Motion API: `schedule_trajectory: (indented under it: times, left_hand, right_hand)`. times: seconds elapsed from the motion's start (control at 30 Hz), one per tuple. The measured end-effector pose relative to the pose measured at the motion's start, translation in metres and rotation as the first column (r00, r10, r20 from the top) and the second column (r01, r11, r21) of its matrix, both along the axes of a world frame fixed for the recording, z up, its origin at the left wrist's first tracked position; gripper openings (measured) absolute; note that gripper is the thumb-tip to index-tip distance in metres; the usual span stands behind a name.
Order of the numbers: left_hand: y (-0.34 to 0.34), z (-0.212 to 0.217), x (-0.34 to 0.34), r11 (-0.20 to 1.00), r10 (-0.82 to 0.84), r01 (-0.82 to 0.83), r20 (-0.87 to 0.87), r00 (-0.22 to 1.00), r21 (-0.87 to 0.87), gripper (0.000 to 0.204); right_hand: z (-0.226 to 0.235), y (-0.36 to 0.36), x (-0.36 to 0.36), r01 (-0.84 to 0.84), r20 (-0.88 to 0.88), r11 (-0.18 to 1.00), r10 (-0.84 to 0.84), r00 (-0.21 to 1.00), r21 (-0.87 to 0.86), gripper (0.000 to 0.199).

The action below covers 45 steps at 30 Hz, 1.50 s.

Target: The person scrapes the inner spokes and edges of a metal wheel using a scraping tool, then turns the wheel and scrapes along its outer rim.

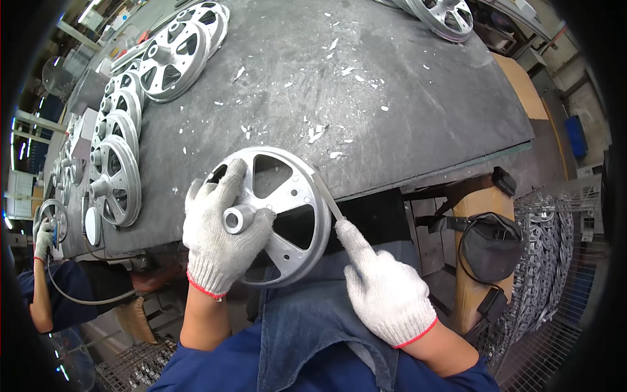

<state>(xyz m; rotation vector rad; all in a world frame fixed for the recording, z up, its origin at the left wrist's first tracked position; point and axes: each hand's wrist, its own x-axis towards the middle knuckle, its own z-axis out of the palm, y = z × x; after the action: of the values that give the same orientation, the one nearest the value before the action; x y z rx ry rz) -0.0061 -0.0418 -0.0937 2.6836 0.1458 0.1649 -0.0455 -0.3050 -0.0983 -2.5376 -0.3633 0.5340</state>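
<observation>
A silver cast-metal wheel (285,251) with spokes and a hub stands tilted at the table's near edge, over my lap. My left hand (225,228), in a white knit glove with a red cuff, grips it round the hub and spokes. In my right hand (385,294), gloved the same way, is a flat file (328,196); the index finger stretches along it. The file's blade lies against the wheel's upper right rim. Its handle is hidden inside my fist.
Metal chips (317,134) litter the dark table (418,104). Similar wheels stand in stacks (117,170) at the left and far right (447,19). A wire basket (555,261) of metal parts is at my right, beside a black bag (490,248). A co-worker's gloved hand (44,238) shows far left.
</observation>
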Motion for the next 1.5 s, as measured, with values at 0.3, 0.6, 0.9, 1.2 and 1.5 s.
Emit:
schedule_trajectory:
  times: [0.3,0.6,0.9,1.2,1.5]
  left_hand:
    - [0.0,0.0,0.0,1.0,0.007,-0.006,-0.012,1.0,0.023,0.078]
    - [0.007,0.002,-0.002,1.0,-0.016,0.016,-0.013,1.0,-0.014,0.076]
    - [0.043,-0.035,-0.022,-0.772,0.056,0.243,0.318,0.946,-0.587,0.037]
    - [0.001,-0.046,-0.033,-0.834,0.03,0.116,0.165,0.986,-0.54,0.034]
    - [-0.006,0.01,-0.027,-0.425,0.138,-0.046,-0.115,0.984,-0.904,0.085]
  right_hand:
    - [-0.009,-0.003,0.011,0.083,-0.145,0.975,-0.053,0.988,0.208,0.075]
    - [-0.015,-0.016,0.032,0.227,-0.433,0.788,0.056,0.899,0.573,0.089]
    - [-0.027,-0.036,0.07,0.578,-0.494,0.439,-0.301,0.816,0.688,0.104]
    - [-0.04,-0.038,0.061,0.53,-0.419,0.507,-0.325,0.848,0.68,0.105]
    - [-0.052,-0.033,0.056,0.502,-0.337,0.521,-0.382,0.86,0.69,0.103]
